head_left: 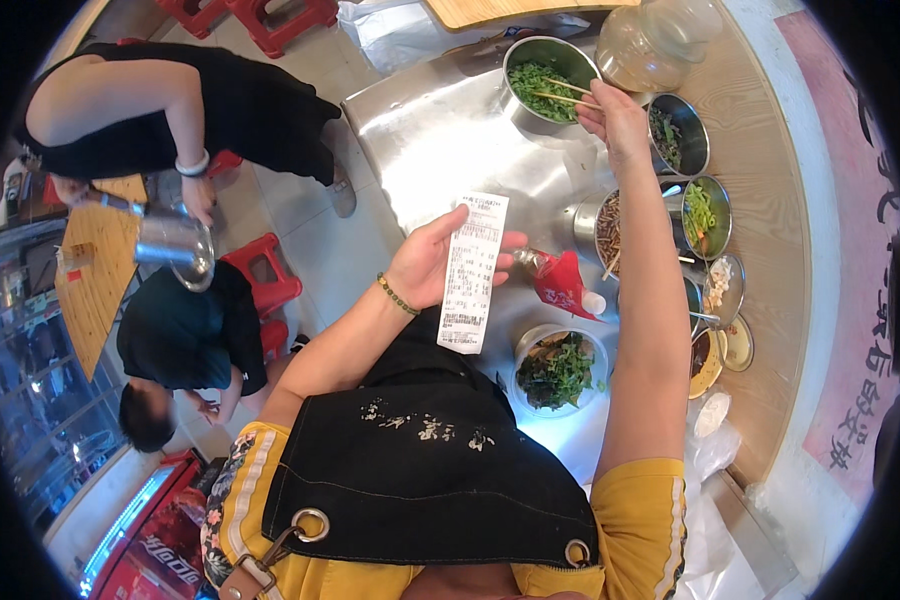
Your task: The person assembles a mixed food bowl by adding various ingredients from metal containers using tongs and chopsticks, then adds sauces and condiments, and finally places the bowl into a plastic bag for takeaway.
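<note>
My left hand (425, 262) grips a long white printed receipt (473, 285), thumb over its left edge and fingers behind it. Stretched out to the far right, my right hand (615, 125) pinches a pair of wooden chopsticks (574, 99). Their tips reach into a deep metal pot (515, 108) of chopped green herbs (535, 82). Nearer to me stands a round pale bowl (523, 400) with dark food topped by leafy greens (562, 372). A red pouch with a white cap (562, 285) lies on the steel counter between the bowl and the pot.
Along the right side of the steel counter (400, 125) are several metal containers, including one of green vegetables (705, 218). A large glass jar (650, 50) stands beyond. At left, one person holds a metal pot (165, 240); another sits near red stools (265, 275).
</note>
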A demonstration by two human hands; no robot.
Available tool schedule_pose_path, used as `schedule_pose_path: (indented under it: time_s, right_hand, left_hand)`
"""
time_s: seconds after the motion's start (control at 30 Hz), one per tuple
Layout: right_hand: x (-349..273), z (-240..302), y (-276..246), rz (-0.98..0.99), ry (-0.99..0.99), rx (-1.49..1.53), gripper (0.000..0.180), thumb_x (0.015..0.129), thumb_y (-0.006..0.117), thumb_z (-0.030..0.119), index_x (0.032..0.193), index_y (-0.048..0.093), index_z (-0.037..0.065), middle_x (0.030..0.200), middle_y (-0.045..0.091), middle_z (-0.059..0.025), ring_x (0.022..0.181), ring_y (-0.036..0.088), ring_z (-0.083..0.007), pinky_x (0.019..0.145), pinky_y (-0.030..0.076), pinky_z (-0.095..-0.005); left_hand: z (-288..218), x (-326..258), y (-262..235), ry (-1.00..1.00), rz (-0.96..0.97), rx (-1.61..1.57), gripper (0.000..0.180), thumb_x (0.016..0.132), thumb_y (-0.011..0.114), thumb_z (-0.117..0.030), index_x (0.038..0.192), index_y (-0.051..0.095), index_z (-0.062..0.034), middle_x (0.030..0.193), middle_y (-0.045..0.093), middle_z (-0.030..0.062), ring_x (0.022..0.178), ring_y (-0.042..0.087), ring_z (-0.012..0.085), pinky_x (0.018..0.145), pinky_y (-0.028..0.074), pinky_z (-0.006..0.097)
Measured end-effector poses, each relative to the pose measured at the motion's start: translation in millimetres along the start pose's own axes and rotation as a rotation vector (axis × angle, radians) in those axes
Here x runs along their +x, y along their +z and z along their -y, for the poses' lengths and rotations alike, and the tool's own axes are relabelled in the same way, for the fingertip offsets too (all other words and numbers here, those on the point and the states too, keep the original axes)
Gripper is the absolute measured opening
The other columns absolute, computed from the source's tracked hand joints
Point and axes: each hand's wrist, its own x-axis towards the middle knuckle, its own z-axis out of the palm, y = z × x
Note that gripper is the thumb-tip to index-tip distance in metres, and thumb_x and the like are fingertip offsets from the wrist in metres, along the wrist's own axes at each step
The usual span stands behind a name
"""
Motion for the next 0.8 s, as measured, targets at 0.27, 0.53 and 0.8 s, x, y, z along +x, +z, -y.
schedule_pose_path:
  time_s: [0.27,0.53,0.8]
  right_hand:
    - [-26.9,-2.7,-53.8,-0.061,-0.201,-0.140,0.041,0.082,0.068,0.030,0.109,0.062,0.000,0.092,0.065,-0.0051,0.075,0.059,-0.0100,0.067,0.047,-0.0230]
    - [-144.6,14.3,-157.0,-0.203,-0.074,-0.241,0.020,0.087,0.060,0.018,0.093,0.064,-0.001,0.080,0.066,-0.0066,0.066,0.062,-0.0111,0.059,0.050,-0.0226]
    - [-197.2,-14.8,-288.8,-0.762,0.101,-1.064,0.028,0.081,0.059,0.028,0.093,0.067,0.004,0.085,0.067,-0.0178,0.075,0.065,-0.0329,0.070,0.050,-0.0390]
  left_hand:
    - [0.5,12.7,7.6,-0.068,0.016,0.032,0.051,0.098,0.028,-0.037,0.136,0.033,-0.0034,0.131,0.044,0.0257,0.107,0.057,0.0323,0.091,0.047,0.046]
    - [5.5,17.3,12.9,-0.058,-0.100,0.100,0.049,0.098,0.028,-0.037,0.134,0.036,-0.0039,0.127,0.047,0.0261,0.098,0.060,0.0340,0.084,0.050,0.047]
    - [8.3,22.9,16.5,-0.068,-0.135,0.138,0.049,0.098,0.030,-0.038,0.133,0.039,-0.0058,0.128,0.048,0.0241,0.097,0.061,0.0343,0.085,0.050,0.049]
